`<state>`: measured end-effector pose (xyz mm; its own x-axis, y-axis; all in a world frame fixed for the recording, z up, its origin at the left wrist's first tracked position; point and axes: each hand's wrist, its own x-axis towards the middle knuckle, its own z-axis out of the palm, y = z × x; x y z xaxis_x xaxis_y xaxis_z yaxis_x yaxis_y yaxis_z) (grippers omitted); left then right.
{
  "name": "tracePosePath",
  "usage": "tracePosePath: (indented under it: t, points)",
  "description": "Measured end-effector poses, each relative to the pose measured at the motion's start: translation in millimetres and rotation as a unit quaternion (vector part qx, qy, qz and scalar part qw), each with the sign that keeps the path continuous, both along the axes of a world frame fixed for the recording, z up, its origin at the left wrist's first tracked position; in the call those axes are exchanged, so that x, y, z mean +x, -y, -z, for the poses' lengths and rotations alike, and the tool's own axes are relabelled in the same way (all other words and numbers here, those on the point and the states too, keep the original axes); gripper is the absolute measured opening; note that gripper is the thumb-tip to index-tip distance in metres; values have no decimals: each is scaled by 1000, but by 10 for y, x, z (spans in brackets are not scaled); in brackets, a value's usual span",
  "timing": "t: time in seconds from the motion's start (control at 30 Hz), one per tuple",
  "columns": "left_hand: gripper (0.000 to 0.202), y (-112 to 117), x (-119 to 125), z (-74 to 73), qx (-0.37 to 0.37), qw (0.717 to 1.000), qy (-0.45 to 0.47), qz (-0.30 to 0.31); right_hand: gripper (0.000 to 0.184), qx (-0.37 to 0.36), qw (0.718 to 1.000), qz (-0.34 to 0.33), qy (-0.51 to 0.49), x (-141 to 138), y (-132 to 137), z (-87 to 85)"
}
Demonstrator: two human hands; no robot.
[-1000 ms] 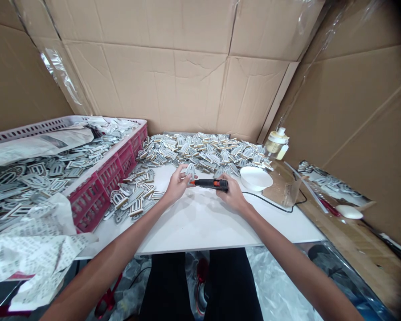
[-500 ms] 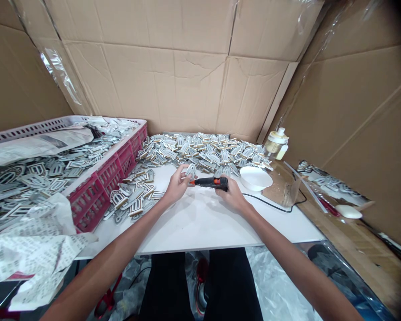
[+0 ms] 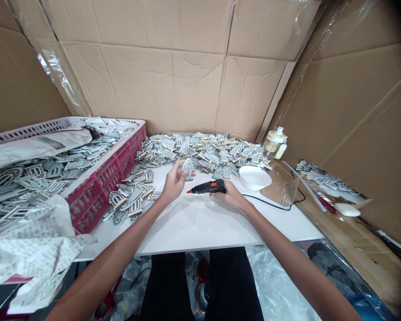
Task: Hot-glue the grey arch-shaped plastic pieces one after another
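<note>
Between the thumb and fingers of my left hand [image 3: 174,182] a small grey arch-shaped piece [image 3: 187,168] stands upright. My right hand [image 3: 231,194] is wrapped round a black and orange hot glue gun [image 3: 205,187]. Its orange nozzle points left, just below the arch piece and apart from it. Behind both hands lies a wide heap of similar grey and white arch pieces [image 3: 200,151] with gold-brown edges. A smaller group of these pieces [image 3: 137,196] lies left of my left hand.
A pink plastic crate [image 3: 102,191] full of such pieces and newspaper [image 3: 36,249] stands at the left. At the right are a white bowl [image 3: 255,178], a clear jar [image 3: 274,142], a black cord [image 3: 270,204] and a white spoon [image 3: 347,209]. Cardboard walls [image 3: 147,84] enclose the white table [image 3: 194,227].
The glue gun's nozzle has come away from the arch piece and dropped slightly lower, tilting downward. My left hand has raised the piece a little and turned it.
</note>
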<state>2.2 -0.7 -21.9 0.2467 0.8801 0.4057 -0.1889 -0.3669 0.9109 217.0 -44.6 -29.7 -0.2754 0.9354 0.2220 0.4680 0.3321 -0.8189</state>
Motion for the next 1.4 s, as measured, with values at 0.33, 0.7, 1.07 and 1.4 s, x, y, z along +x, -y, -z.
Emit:
tracePosePath:
  t: [0.33, 0.7, 1.07, 1.4]
  points:
    - [31, -49, -53, -68, -95, 987, 131, 1, 32, 99, 985, 51, 129, 7, -61, -1]
    - [11, -37, -37, -110, -220, 952, 206, 51, 51, 157, 958, 67, 230, -80, 57, -55]
    - [35, 61, 43, -132, -321, 921, 191, 111, 48, 184, 964, 114, 157, -856, -17, -237]
    - [32, 56, 69, -133, -322, 921, 202, 79, 51, 151, 977, 82, 129, -857, -203, -270]
